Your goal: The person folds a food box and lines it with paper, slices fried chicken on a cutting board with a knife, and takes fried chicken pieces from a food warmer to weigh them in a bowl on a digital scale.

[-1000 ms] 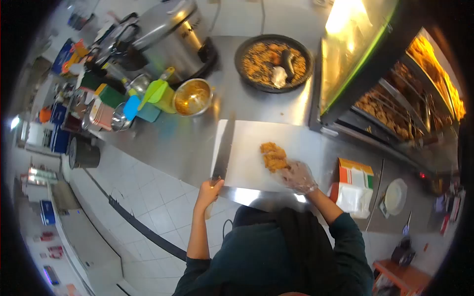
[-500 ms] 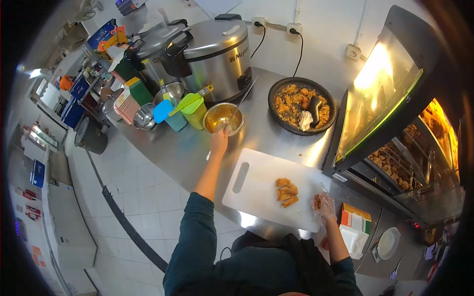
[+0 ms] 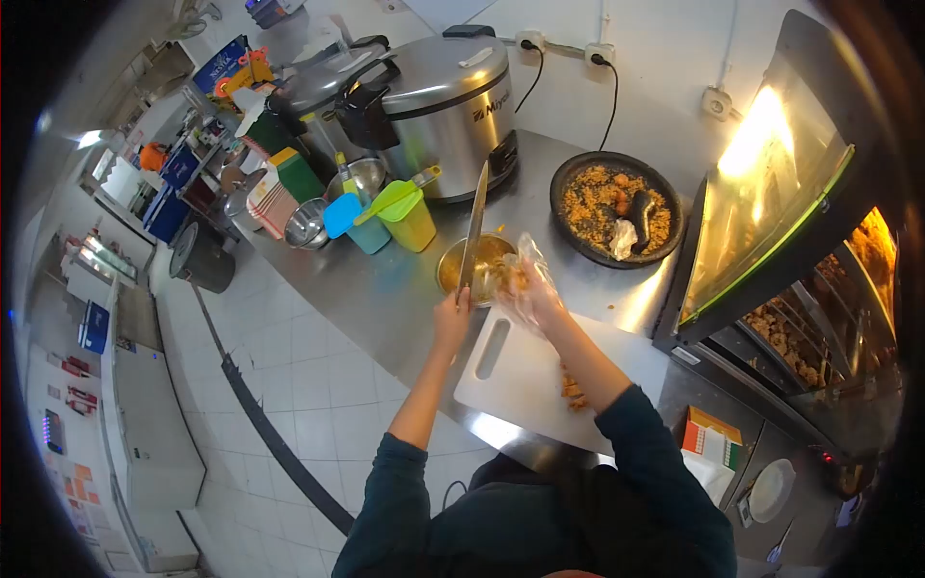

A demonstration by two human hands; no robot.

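Observation:
My left hand (image 3: 451, 320) is closed around the handle of a long knife (image 3: 476, 217), its blade pointing up and away across a metal bowl (image 3: 446, 258). My right hand (image 3: 536, 287), in a clear plastic glove, is curled at the bowl's right rim. Some brown fried chicken (image 3: 515, 280) shows in it, partly hidden by the glove. Below my hands lies a white cutting board (image 3: 520, 390) with a cut-out handle. Sliced fried chicken strips (image 3: 572, 390) rest on the board, partly covered by my right forearm.
A black stone mortar (image 3: 561, 226) with orange crumbs and a pestle stands back right. Rice cookers (image 3: 448, 106), a green pitcher (image 3: 409, 226) and a blue pitcher (image 3: 361, 231) stand back left. A lit glass warming cabinet (image 3: 761, 212) borders the right side.
My right hand has moved from the board's right end to the bowl, carrying chicken. My left hand has raised the knife upright; earlier its blade lay over the bowl. The view has shifted slightly.

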